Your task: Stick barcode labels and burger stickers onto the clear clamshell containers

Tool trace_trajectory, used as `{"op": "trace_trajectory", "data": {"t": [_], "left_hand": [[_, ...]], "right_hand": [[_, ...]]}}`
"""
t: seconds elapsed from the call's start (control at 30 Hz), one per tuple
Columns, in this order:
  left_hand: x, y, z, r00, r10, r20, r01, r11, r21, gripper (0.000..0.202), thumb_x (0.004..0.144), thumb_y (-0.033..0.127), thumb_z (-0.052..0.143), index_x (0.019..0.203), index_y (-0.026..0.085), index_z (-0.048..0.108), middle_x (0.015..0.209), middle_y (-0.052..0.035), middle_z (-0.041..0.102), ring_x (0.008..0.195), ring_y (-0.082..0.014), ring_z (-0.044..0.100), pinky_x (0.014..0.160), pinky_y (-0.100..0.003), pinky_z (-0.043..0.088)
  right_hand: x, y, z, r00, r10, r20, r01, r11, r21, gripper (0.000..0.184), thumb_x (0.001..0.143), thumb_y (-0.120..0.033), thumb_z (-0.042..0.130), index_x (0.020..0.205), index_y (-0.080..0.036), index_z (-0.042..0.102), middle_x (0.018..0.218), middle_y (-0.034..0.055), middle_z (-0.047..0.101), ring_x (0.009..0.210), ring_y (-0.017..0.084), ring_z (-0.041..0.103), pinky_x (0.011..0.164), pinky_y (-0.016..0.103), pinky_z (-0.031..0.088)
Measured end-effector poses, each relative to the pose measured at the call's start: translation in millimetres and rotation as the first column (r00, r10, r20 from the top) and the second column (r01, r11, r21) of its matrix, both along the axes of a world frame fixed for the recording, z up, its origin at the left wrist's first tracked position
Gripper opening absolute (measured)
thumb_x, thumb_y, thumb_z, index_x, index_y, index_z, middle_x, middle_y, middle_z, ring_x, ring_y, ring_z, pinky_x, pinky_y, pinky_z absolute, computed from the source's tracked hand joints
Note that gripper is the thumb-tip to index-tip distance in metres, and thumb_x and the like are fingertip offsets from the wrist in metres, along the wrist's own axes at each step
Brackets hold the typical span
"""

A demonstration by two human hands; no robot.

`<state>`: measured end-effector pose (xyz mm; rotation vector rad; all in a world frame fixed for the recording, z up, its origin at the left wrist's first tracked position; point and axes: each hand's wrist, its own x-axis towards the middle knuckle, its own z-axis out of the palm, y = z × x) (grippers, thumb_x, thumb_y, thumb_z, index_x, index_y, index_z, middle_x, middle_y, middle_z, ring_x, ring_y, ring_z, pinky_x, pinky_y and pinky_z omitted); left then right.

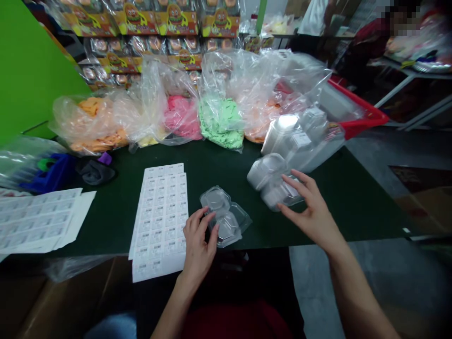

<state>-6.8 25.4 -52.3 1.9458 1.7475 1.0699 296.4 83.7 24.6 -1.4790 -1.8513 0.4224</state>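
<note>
A clear plastic clamshell with two rounded compartments lies open near the front edge of the dark green table. My left hand has its thumb and bent fingers on the left side of that clamshell. To the right, my right hand spans the near end of another clear clamshell, thumb below and fingers above; a small white label shows on it, and the area is blurred. Sheets of barcode labels lie just left of my left hand. Behind my right hand, more clear clamshells are piled up.
Clear bags along the back hold orange, pink and green pieces. A red-rimmed bin stands at right. Boxed burger packs are stacked behind. At left are a blue tray and more label sheets. People stand farther back.
</note>
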Motion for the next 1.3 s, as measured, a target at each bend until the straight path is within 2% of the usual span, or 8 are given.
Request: {"op": "trace_trajectory", "data": {"t": [0.2,0.37,0.47,0.53,0.67,0.8,0.97,1.3], "left_hand": [[-1,1,-0.3,0.999,0.032,0.029,-0.032,0.999,0.005,0.026,0.106,0.028,0.058,0.131,0.029,0.067,0.146,-0.0102,0.064,0.14,-0.0318,0.054,0.115,-0.059,0.046],[-9,-4,3.9,1.0,0.023,0.011,-0.023,1.0,-0.005,0.03,0.107,0.024,0.055,0.135,0.029,0.066,0.148,-0.009,0.066,0.146,-0.0308,0.053,0.12,-0.059,0.044],[-32,-12,11.0,0.996,0.092,0.022,-0.093,0.995,0.047,0.031,0.107,0.023,0.055,0.135,0.028,0.066,0.147,-0.009,0.067,0.143,-0.0287,0.057,0.121,-0.056,0.044],[-56,-20,14.5,0.989,0.144,0.022,-0.145,0.987,0.069,0.027,0.107,0.024,0.055,0.13,0.027,0.069,0.14,-0.0089,0.071,0.138,-0.0284,0.061,0.12,-0.055,0.046],[-98,-45,14.6,0.98,0.196,-0.027,-0.196,0.98,-0.027,0.024,0.106,0.029,0.056,0.123,0.025,0.073,0.13,-0.0087,0.076,0.126,-0.0281,0.069,0.112,-0.052,0.053],[-107,-66,9.2,0.994,0.083,-0.072,-0.091,0.989,-0.117,0.022,0.105,0.028,0.059,0.121,0.025,0.074,0.124,-0.0084,0.078,0.118,-0.026,0.072,0.105,-0.046,0.058],[-91,-73,7.7,0.988,-0.073,-0.134,0.059,0.993,-0.1,0.024,0.106,0.02,0.056,0.124,0.023,0.072,0.127,-0.0113,0.077,0.12,-0.0264,0.07,0.104,-0.048,0.058],[-96,-71,28.6,0.909,-0.256,-0.33,0.211,0.963,-0.167,0.018,0.106,0.018,0.055,0.109,0.018,0.073,0.104,-0.009,0.08,0.093,-0.0245,0.077,0.081,-0.039,0.065]], "right_hand": [[29,37,-24.6,0.974,0.098,0.207,-0.079,0.992,-0.096,0.06,0.093,-0.034,0.068,0.152,-0.033,0.059,0.161,0.0134,0.05,0.15,0.04,0.048,0.122,0.067,0.034],[9,17,-8.0,0.991,-0.048,0.127,0.047,0.999,0.011,0.064,0.093,-0.05,0.072,0.152,-0.03,0.059,0.166,0.0154,0.045,0.158,0.048,0.034,0.124,0.078,0.019],[-20,-27,6.2,0.99,-0.07,-0.12,0.075,0.996,0.039,0.041,0.095,-0.045,0.074,0.133,-0.03,0.072,0.15,0.0118,0.062,0.143,0.037,0.056,0.121,0.06,0.04],[-48,-63,-1.6,0.945,0.034,-0.326,-0.101,0.976,-0.192,0.018,0.099,-0.04,0.071,0.109,-0.029,0.08,0.121,0.0081,0.076,0.112,0.028,0.073,0.1,0.043,0.057],[-126,-118,-63.5,0.764,0.023,-0.645,-0.557,0.53,-0.64,0.029,0.093,-0.047,0.075,0.105,-0.023,0.084,0.101,0.0093,0.083,0.092,0.026,0.076,0.085,0.039,0.059],[-199,-131,-115.9,0.543,-0.347,-0.765,-0.66,0.386,-0.644,0.065,0.071,-0.053,0.091,0.127,-0.021,0.077,0.124,0.0146,0.079,0.097,0.028,0.077,0.071,0.034,0.058],[-235,-115,-113.5,0.407,-0.471,-0.783,-0.64,0.464,-0.612,0.054,0.072,-0.061,0.089,0.102,-0.017,0.081,0.102,0.0105,0.079,0.085,0.021,0.073,0.064,0.027,0.053],[-228,-116,-98.4,0.596,-0.046,-0.802,-0.643,0.57,-0.511,0.025,0.098,-0.036,0.064,0.111,-0.02,0.079,0.084,0.002,0.077,0.069,0.018,0.069,0.072,0.031,0.055]]}}
